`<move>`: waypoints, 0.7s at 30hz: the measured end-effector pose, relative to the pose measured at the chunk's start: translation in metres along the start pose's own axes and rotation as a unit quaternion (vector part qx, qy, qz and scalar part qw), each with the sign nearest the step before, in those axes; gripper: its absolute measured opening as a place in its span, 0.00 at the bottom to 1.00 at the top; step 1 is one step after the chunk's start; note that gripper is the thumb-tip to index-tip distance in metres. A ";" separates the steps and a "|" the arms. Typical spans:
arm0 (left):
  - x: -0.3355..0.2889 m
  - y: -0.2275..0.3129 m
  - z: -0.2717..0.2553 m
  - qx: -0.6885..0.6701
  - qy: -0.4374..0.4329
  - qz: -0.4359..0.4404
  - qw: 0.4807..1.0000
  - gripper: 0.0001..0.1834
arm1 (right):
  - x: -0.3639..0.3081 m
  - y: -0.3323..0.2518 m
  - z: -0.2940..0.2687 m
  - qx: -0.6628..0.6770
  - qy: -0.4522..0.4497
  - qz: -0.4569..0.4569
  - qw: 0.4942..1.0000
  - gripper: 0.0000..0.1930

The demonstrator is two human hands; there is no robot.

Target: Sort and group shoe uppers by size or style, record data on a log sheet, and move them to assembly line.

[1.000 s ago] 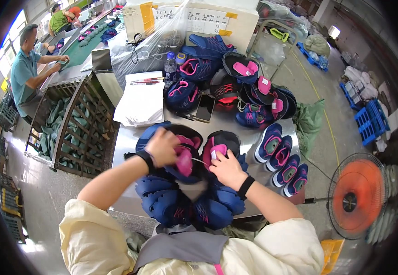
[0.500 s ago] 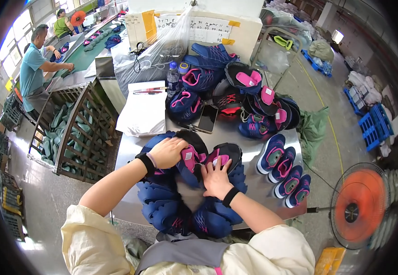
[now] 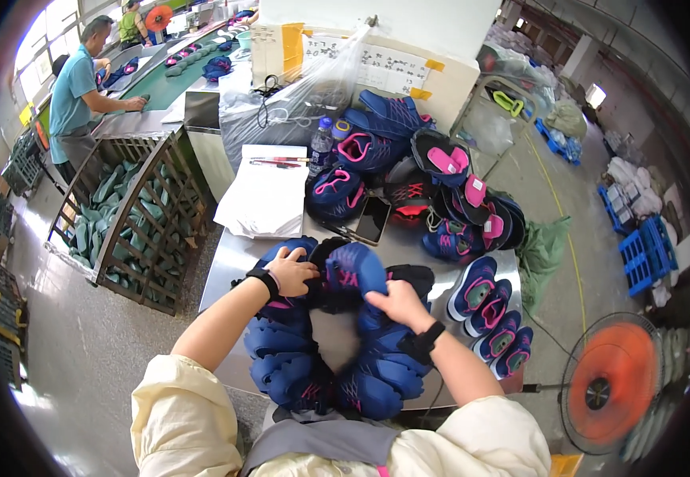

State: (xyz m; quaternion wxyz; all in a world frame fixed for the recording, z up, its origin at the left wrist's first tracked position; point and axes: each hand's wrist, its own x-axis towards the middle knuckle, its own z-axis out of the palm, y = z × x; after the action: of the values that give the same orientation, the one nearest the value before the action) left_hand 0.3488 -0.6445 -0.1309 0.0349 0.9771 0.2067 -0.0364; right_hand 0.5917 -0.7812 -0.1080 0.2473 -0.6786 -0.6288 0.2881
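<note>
Handwritten numbers stand in rows on the taped white sheet (image 3: 384, 67), upper middle. At left, the slatted crate (image 3: 120, 216) contains many green pieces (image 3: 90, 230). Four shoes (image 3: 488, 306) stand at right on the bench (image 3: 237, 250). Near the centre, the fingers of your right hand (image 3: 404, 304) grip one blue upper (image 3: 355, 266); your left hand (image 3: 287, 275) touches other uppers (image 3: 307, 243), gripping or not, I cannot tell.

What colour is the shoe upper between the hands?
The shoe upper is blue with pink lacing; head view.

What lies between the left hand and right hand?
A blue shoe upper with pink laces lies between the left hand and the right hand, with black material below it in the head view.
</note>
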 end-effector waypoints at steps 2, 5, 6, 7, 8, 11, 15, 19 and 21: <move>0.003 0.010 0.006 0.028 0.024 0.017 0.999 0.19 | 0.011 0.015 0.001 0.298 0.092 0.064 0.948 0.13; 0.012 0.036 0.003 0.130 0.063 0.086 0.986 0.10 | 0.026 0.016 -0.016 0.409 0.140 0.211 0.876 0.12; 0.012 0.041 0.001 0.137 0.097 0.122 0.978 0.10 | 0.033 0.018 -0.015 0.384 0.150 0.219 0.884 0.12; 0.010 0.044 -0.001 0.144 0.129 0.159 0.968 0.10 | 0.038 0.018 -0.018 0.381 0.150 0.217 0.886 0.12; 0.006 0.052 0.006 0.153 0.123 0.134 0.971 0.09 | 0.045 0.013 -0.024 0.368 0.154 0.212 0.892 0.12; 0.005 0.075 -0.014 0.161 0.057 0.105 0.980 0.09 | 0.072 -0.002 -0.023 0.397 0.131 0.202 0.886 0.15; -0.004 0.065 -0.013 0.057 0.131 0.014 0.990 0.08 | 0.076 -0.069 0.035 0.379 -0.088 0.018 0.921 0.25; -0.005 0.068 -0.027 0.089 0.218 0.046 0.971 0.07 | 0.071 -0.044 0.035 -0.146 -0.052 0.003 0.988 0.14; 0.002 0.075 -0.020 0.074 0.207 0.135 0.966 0.07 | 0.054 -0.026 0.039 -0.247 -0.132 -0.061 0.958 0.11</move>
State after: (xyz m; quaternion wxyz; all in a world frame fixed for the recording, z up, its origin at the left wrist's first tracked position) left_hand 0.3821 -0.7100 -0.1068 -0.0769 0.9820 0.0727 0.1565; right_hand 0.5483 -0.7265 -0.1215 0.0041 -0.6352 -0.7472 0.1953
